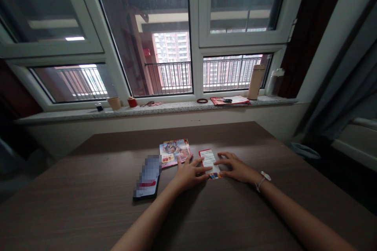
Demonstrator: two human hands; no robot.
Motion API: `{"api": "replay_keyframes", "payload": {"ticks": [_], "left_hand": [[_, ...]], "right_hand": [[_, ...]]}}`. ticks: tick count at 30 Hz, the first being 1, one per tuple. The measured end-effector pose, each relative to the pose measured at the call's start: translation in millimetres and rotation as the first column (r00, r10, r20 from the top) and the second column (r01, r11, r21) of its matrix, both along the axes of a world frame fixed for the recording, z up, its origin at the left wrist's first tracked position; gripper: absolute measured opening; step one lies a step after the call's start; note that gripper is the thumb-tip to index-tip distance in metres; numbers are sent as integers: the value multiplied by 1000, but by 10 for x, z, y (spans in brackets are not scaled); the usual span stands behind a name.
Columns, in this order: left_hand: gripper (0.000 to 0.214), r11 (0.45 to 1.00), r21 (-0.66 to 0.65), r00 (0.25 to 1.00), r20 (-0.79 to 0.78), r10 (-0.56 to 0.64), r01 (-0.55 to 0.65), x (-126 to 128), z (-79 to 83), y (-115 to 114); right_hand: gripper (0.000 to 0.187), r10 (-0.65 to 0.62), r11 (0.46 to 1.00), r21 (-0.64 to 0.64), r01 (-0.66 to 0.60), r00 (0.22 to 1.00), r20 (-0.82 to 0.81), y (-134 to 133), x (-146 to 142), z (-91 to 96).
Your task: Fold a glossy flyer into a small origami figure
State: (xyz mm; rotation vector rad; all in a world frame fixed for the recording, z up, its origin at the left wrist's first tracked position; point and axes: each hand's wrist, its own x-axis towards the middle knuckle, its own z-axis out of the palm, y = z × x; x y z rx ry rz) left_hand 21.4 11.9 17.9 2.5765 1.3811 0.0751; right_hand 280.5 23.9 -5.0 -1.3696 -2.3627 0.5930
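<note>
A small folded leaflet (209,159), white with a red edge and a colourful strip at its near end, lies on the brown table (100,164). My left hand (190,172) rests at its left side with fingers spread, some of them over the leaflet. From the right, my right hand (234,166) reaches its edge with fingers apart and slightly bent. Just beyond my left hand is a colourful printed flyer (173,150), partly covered by the fingertips. To the left of my left forearm lies a phone (149,176) with its screen lit.
Along the stone windowsill (176,106) stand a paper cup (114,103), a red spool (132,102), a brown ring (202,100), red papers (218,100) with scissors (227,100) on top, a tan flask (256,82) and a pale bottle (275,82). A grey curtain (338,82) hangs at right.
</note>
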Motion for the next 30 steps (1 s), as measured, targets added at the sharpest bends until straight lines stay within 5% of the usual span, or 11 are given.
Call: {"api": "replay_keyframes", "payload": {"ticks": [14, 22, 30], "left_hand": [[40, 1000, -10, 1000, -3, 9, -9, 23, 17, -22], [37, 1000, 14, 999, 38, -24, 24, -20, 46, -56], [24, 997, 43, 988, 145, 57, -64, 43, -52, -33]], "right_hand": [[59, 36, 998, -52, -38, 999, -36, -38, 101, 27], [53, 14, 999, -29, -16, 998, -69, -126, 22, 98], [24, -52, 992, 112, 64, 993, -109, -124, -82, -22]]}}
